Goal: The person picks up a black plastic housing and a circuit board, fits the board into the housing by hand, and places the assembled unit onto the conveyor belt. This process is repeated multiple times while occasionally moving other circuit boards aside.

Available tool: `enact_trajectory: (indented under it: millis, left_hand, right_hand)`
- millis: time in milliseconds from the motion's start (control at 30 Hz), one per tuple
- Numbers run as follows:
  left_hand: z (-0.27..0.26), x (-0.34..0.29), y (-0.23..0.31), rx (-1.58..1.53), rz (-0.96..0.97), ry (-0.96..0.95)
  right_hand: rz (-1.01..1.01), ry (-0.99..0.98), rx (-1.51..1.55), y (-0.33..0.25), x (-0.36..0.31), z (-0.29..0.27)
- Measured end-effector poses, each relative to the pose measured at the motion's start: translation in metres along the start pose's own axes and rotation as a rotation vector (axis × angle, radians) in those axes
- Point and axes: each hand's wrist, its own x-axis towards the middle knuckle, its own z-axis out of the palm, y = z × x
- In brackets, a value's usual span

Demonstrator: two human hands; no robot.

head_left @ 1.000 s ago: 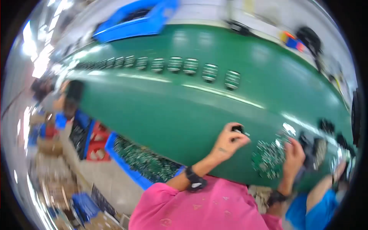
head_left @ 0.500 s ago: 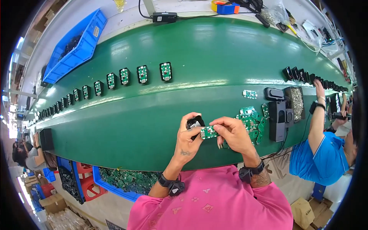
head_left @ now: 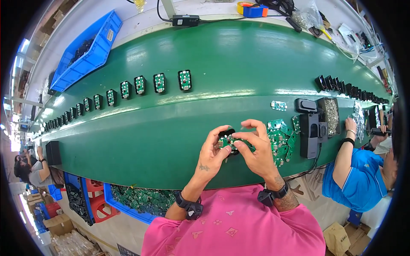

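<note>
My left hand (head_left: 210,154) is closed round a small black plastic housing (head_left: 231,132), its thumb on the near side. A green circuit board (head_left: 227,142) lies over the housing's open face, partly covered by fingers. Thumb and index finger of my right hand (head_left: 258,150) press at the board's right side, the other fingers raised and curled. Whether the board is fully seated inside cannot be seen. Right of my right hand lies a loose pile of green circuit boards (head_left: 282,138), with a single board (head_left: 279,105) just beyond it.
A row of housings with boards (head_left: 159,83) runs left along the green table (head_left: 141,145). Dark devices (head_left: 309,136) and a bin of small metal parts (head_left: 330,112) stand at right, near black housings (head_left: 329,82). A co-worker's arm (head_left: 347,149) reaches in there. A blue crate (head_left: 87,57) stands far left.
My right hand has brought the circuit board left onto the housing, where both hands now meet. The co-worker's hand at right has drawn back from the row of black housings.
</note>
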Motion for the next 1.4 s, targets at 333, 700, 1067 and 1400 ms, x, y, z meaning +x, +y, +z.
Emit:
enact_trajectory:
  millis: [333,700,1067,1400]
  left_hand:
    - [0.007,-0.001,0.001,-0.045,-0.112,-0.043]
    - [0.016,-0.006,0.015,0.246,0.234,0.216]
    - [0.010,-0.011,0.033,0.544,0.324,0.109]
    - [0.018,-0.011,0.027,0.704,0.448,0.157]
  right_hand:
    - [0.165,-0.046,0.279,-0.001,-0.006,0.010]
    - [-0.139,0.176,-0.096,-0.011,-0.012,0.008]
    - [-0.213,0.044,-0.110,-0.015,-0.009,-0.001]
    - [-0.159,0.087,-0.099,-0.016,-0.010,0.005]
